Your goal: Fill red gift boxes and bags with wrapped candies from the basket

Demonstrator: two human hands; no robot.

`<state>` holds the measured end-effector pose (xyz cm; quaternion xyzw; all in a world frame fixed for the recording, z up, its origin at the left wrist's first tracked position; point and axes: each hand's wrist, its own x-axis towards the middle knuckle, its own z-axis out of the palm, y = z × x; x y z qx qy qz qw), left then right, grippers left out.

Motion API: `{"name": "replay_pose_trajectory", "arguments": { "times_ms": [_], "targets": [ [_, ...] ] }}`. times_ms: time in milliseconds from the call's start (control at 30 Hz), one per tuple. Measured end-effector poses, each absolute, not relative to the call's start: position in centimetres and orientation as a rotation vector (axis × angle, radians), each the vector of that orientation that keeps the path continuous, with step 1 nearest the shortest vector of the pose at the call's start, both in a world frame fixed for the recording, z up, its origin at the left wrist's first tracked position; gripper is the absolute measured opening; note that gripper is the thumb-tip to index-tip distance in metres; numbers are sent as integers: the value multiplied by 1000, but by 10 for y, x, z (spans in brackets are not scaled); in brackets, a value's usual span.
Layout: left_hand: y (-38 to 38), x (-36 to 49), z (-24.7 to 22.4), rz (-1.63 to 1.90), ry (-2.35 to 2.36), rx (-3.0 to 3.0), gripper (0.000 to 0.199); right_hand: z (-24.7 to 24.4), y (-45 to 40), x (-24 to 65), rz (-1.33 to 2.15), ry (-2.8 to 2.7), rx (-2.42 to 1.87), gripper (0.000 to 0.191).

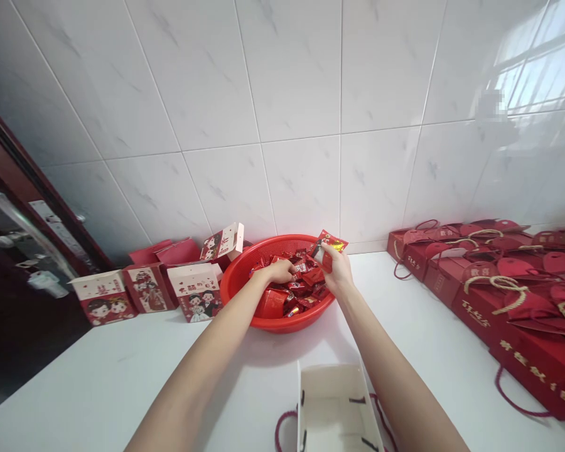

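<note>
A red plastic basket [287, 323] near the wall holds many red-wrapped packets [306, 276]. My left hand [280, 271] reaches into it, fingers curled down among the packets; what they grip is hidden. Over the basket's right side, my right hand [336, 267] is closed on a red and gold packet [334, 242]. Between my forearms, at the near edge, stands an open box [336, 402] with a white inside and dark red cord handles. Nothing lies inside its visible part.
Small printed boxes [200, 295] stand left of the basket, some with open tops. Rows of closed red boxes [480, 307] with rope handles fill the right side. A tiled wall [301, 182] runs behind, and a dark door [23, 263] is at the left.
</note>
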<state>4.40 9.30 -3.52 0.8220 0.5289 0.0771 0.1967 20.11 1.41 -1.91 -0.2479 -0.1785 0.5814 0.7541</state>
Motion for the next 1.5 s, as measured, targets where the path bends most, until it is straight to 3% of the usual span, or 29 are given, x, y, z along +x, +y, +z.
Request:
{"name": "replay_pose_trajectory", "arguments": {
  "times_ms": [100,500,800,1133,1300,1500],
  "targets": [
    [94,38,-31,293,1355,2205,10,-20,15,202,1292,-360,-533,8],
    [89,44,-10,870,862,1755,50,-30,27,206,1327,-402,-479,7],
    [47,56,10,981,763,1691,51,-21,12,205,1337,-596,-429,15],
    [-67,50,31,1220,742,1806,53,34,-85,226,1345,-1066,-544,29],
    [-104,41,34,1198,729,1816,51,51,-129,239,1196,-1087,-527,25],
    [-134,25,46,807,821,2069,35,66,-154,250,1050,-1073,-523,20]
  ]
}}
